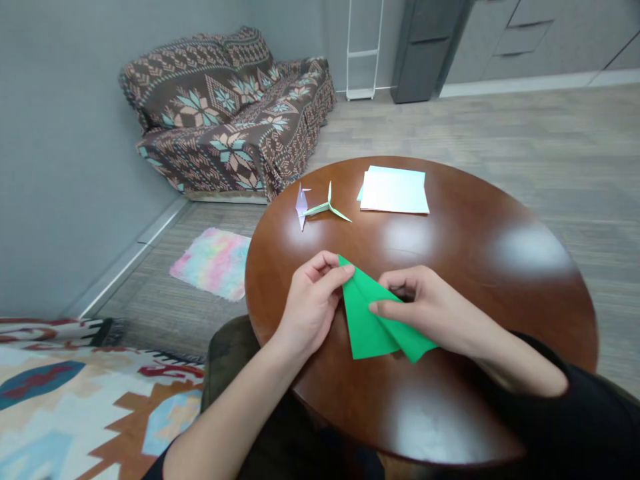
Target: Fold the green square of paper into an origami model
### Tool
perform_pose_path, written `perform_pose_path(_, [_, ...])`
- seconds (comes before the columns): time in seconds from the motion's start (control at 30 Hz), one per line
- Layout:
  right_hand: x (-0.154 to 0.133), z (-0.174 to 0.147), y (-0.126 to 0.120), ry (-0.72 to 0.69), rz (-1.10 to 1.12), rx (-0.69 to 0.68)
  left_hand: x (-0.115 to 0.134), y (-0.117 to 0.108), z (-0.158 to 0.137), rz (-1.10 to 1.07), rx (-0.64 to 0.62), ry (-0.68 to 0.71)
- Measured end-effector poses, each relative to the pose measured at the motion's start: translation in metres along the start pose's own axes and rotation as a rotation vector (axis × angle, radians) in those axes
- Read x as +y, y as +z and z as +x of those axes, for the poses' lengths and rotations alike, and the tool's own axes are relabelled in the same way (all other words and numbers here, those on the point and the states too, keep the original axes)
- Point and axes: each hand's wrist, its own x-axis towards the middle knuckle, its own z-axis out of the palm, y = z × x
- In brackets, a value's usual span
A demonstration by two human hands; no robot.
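Note:
A green sheet of folded paper (369,319) is held between my two hands above the round table, its narrow tip pointing away from me and its wider end toward me. My left hand (313,300) pinches the paper near that tip, thumb on top. On the paper's right side, my right hand (425,307) grips it with the thumb over a folded layer and the fingers partly hidden behind. Beyond my left hand lie a purple paper crane (301,205) and a pale green three-armed paper piece (328,206), which touch or overlap.
A stack of pale paper sheets (395,190) lies at the far side of the brown round table (465,247). Behind it stands a sofa (230,120) with a patterned cover. A pastel fluffy mat (213,263) is on the floor at left, and a patterned cloth (100,407) fills the lower left.

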Motion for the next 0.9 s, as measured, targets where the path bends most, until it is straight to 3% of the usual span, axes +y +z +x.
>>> perform_pose_path(0.37, [-0.001,0.0,-0.001,-0.004,0.003,-0.018,0.01,0.0,0.005,-0.028,0.068,0.047])
perform_pose_path(0.57, [0.002,0.002,-0.001,-0.031,0.029,0.02,-0.002,0.0,-0.003,0.142,-0.065,-0.032])
perform_pose_path(0.9, [0.0,0.005,-0.003,-0.042,0.212,0.092,-0.007,0.008,-0.005,0.201,-0.09,-0.001])
